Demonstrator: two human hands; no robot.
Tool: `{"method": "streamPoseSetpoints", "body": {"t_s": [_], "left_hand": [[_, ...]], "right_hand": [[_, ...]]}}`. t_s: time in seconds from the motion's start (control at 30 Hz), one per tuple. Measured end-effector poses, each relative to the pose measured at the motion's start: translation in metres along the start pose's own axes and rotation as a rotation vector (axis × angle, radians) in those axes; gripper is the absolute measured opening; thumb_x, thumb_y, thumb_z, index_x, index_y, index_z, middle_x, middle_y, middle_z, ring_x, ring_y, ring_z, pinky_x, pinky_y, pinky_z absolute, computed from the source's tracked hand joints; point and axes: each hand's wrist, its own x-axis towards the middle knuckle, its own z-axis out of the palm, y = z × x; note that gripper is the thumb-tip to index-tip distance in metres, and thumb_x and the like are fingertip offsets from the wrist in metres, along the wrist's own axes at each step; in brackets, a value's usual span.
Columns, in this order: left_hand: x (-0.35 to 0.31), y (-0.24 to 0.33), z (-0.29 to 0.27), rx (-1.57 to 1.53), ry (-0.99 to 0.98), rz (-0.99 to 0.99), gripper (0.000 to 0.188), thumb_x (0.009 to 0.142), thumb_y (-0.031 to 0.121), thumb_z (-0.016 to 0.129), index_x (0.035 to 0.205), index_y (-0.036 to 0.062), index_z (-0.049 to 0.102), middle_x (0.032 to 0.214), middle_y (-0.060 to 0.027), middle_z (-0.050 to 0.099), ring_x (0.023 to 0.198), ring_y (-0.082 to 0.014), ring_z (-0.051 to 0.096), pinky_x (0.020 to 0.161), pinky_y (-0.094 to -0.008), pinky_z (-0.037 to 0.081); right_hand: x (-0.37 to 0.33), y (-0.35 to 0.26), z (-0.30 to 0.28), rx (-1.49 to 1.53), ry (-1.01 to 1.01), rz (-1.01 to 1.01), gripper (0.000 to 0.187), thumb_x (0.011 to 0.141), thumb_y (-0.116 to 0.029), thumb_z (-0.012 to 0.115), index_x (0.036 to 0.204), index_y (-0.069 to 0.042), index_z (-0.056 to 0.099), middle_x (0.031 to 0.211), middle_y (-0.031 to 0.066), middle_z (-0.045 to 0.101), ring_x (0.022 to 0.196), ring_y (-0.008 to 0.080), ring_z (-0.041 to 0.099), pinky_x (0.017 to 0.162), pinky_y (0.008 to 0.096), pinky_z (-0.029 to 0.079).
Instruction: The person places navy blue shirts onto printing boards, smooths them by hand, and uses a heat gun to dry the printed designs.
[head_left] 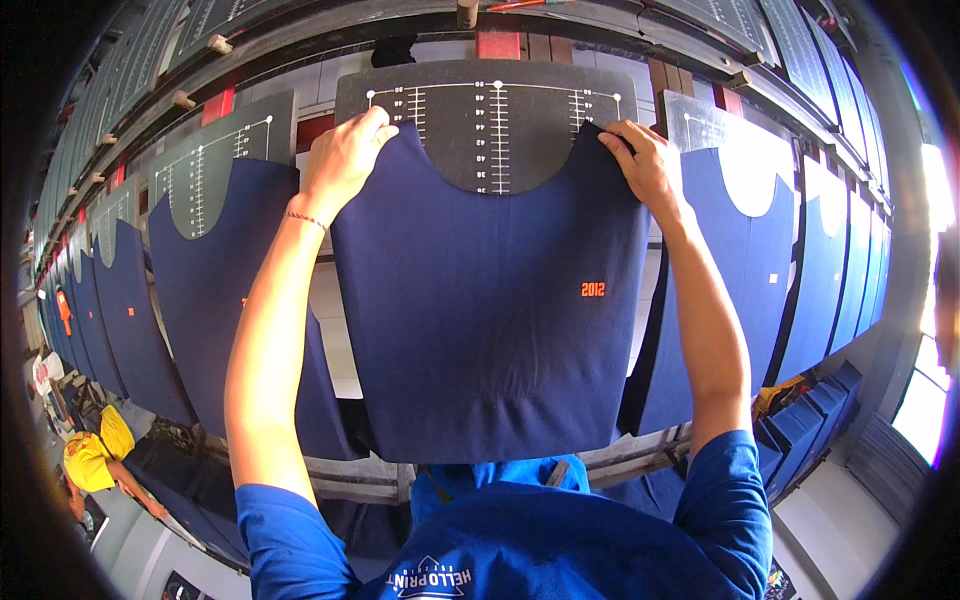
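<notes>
The navy cloth [490, 330] occupies the centre of the frame, laid over a dark board [540, 75] whose upper edge shows at top centre. A second navy cloth [735, 260] is on the board to the right. The hands are apart: the left hand [350, 155] is clamped on the upper left shoulder tip, the right hand [645, 160] on the upper right one.

Recommended handling: pull both tips with equal tension, keep them level, and centre the neckline on the white scale [498, 135]. Smooth the faint creases at lower centre before pressing the cloth flat. Avoid dragging the small orange print [593, 289] at right of centre out of square.

Orientation: the scooped neckline opens toward the top of the frame; the hem faces the bottom. The long axis appears to run top to bottom, although fisheye bending makes the proportions uncertain.
</notes>
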Motion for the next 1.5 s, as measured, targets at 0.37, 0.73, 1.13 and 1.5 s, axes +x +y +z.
{"method": "streamPoseSetpoints", "body": {"t_s": [0.37,0.73,1.13,1.5], "left_hand": [[0.003,0.003,-0.001,0.042,0.000,0.005,0.025,0.100,0.033,0.058,0.094,0.0092,0.052,0.085,-0.0122,0.069,0.075,-0.0371,0.069,0.059,-0.0458,0.054],[-0.006,0.012,-0.057,0.454,-0.165,-0.491,0.060,0.089,0.055,0.067,0.113,0.0007,0.064,0.103,-0.0199,0.070,0.094,-0.0382,0.071,0.076,-0.0474,0.057],[-0.281,0.033,0.058,-1.251,0.036,-1.021,0.084,0.104,0.065,0.023,0.153,-0.0021,0.034,0.159,-0.0165,0.035,0.147,-0.0290,0.033,0.121,-0.0405,0.026],[-0.393,0.105,0.035,-1.539,0.004,-1.304,0.080,0.099,0.067,0.041,0.136,-0.0034,0.052,0.125,-0.0169,0.065,0.111,-0.0251,0.065,0.093,-0.0396,0.054]], "right_hand": [[0.000,0.002,0.003,-0.008,0.022,0.021,0.022,0.093,-0.034,0.068,0.098,-0.012,0.072,0.091,0.0064,0.072,0.080,0.0278,0.071,0.070,0.0368,0.056],[-0.006,0.012,-0.012,-0.382,0.132,0.284,0.054,0.089,-0.047,0.071,0.115,-0.001,0.059,0.113,0.0173,0.066,0.099,0.0341,0.067,0.079,0.0430,0.055],[-0.191,-0.058,-0.023,0.623,0.073,0.739,0.064,0.107,-0.042,0.037,0.153,0.002,0.033,0.158,0.0212,0.035,0.147,0.0310,0.032,0.122,0.0408,0.023],[-0.422,-0.074,0.029,1.238,0.071,1.424,0.071,0.101,-0.060,0.046,0.140,-0.001,0.053,0.132,0.0169,0.062,0.118,0.0264,0.061,0.101,0.0398,0.049]]}}
